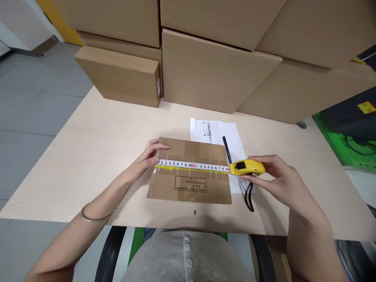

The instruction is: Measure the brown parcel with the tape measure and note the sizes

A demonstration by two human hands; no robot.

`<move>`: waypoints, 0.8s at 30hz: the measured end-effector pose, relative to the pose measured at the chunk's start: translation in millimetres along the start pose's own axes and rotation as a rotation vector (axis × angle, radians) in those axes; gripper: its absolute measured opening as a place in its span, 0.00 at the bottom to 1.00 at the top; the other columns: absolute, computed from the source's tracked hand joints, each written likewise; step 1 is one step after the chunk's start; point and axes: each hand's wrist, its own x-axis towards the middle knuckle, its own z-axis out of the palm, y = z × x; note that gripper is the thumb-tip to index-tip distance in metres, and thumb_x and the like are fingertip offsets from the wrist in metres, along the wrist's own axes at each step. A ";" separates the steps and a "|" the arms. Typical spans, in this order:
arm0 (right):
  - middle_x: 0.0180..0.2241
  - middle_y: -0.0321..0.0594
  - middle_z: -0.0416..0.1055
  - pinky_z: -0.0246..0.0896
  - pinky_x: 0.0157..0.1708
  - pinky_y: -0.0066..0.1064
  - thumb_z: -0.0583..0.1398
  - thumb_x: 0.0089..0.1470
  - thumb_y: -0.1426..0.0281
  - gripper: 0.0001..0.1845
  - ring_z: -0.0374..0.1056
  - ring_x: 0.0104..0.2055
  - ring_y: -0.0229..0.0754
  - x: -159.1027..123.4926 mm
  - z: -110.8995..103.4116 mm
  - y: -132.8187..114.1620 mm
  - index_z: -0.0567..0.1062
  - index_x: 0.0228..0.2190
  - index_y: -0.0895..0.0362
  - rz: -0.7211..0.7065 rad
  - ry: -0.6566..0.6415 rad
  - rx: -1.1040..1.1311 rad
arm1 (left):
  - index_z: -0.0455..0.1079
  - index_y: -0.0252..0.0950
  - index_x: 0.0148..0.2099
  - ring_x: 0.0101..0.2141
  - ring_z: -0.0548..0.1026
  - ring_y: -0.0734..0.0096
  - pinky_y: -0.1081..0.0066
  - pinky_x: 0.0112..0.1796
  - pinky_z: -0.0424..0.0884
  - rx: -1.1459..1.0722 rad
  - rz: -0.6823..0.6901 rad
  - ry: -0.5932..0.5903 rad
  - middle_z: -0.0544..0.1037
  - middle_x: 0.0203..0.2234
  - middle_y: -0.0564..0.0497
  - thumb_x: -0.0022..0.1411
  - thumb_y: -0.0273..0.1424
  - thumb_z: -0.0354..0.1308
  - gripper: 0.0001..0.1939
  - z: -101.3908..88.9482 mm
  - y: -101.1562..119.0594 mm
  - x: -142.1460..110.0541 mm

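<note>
Pale desk setup here, backed by big stacked cartons from roughly 11 to 2 o'clock (dial centred on the small box, noon pointing away from the wearer), with a flatter carton parked at 11. Mid-desk, near the front edge, the small box is laid flat, label side up, and a tape blade is stretched across its top from 9 to 3. At 9, the blade's end is pinned at the box edge by the thumb of the left hand, its other fingers bent over the top. At 3, the yellow tape case is gripped between thumb and fingers by the right hand, right beside the box. Printed sheets are partly covered by the box at 1, and a black strap is seen at 4.
</note>
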 end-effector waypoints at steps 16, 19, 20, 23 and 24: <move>0.41 0.42 0.80 0.70 0.33 0.38 0.65 0.61 0.48 0.22 0.76 0.37 0.48 57.8 19.9 -77.1 0.75 0.46 0.51 -0.044 -0.446 -0.038 | 0.81 0.50 0.56 0.67 0.57 0.37 0.39 0.71 0.42 -0.018 -0.034 0.109 0.70 0.58 0.43 0.62 0.54 0.61 0.25 3.8 8.4 3.6; 0.40 0.43 0.80 0.67 0.30 0.37 0.62 0.64 0.48 0.24 0.76 0.35 0.47 85.6 48.4 -105.4 0.71 0.49 0.54 -0.124 -0.563 -0.077 | 0.81 0.50 0.55 0.69 0.56 0.38 0.41 0.72 0.41 -0.048 -0.051 0.124 0.72 0.58 0.44 0.61 0.53 0.62 0.25 4.2 8.9 4.1; 0.40 0.43 0.81 0.66 0.30 0.36 0.61 0.65 0.49 0.23 0.76 0.34 0.47 93.1 58.5 -113.5 0.70 0.50 0.54 -0.165 -0.581 -0.100 | 0.81 0.50 0.55 0.69 0.56 0.38 0.42 0.72 0.42 -0.064 -0.058 0.131 0.73 0.58 0.44 0.60 0.53 0.63 0.25 4.2 8.1 3.7; 0.43 0.43 0.82 0.65 0.30 0.36 0.60 0.68 0.54 0.20 0.77 0.35 0.46 107.3 88.3 -134.4 0.69 0.52 0.55 -0.319 -0.586 -0.191 | 0.81 0.48 0.54 0.70 0.59 0.40 0.45 0.72 0.50 -0.152 -0.070 0.170 0.75 0.59 0.45 0.60 0.52 0.65 0.24 5.8 5.5 1.6; 0.47 0.44 0.82 0.66 0.31 0.36 0.60 0.69 0.56 0.19 0.78 0.37 0.47 108.9 97.2 -140.3 0.69 0.53 0.55 -0.377 -0.578 -0.231 | 0.81 0.47 0.54 0.70 0.61 0.41 0.47 0.71 0.54 -0.196 -0.073 0.192 0.76 0.58 0.45 0.61 0.53 0.64 0.25 7.2 5.4 0.9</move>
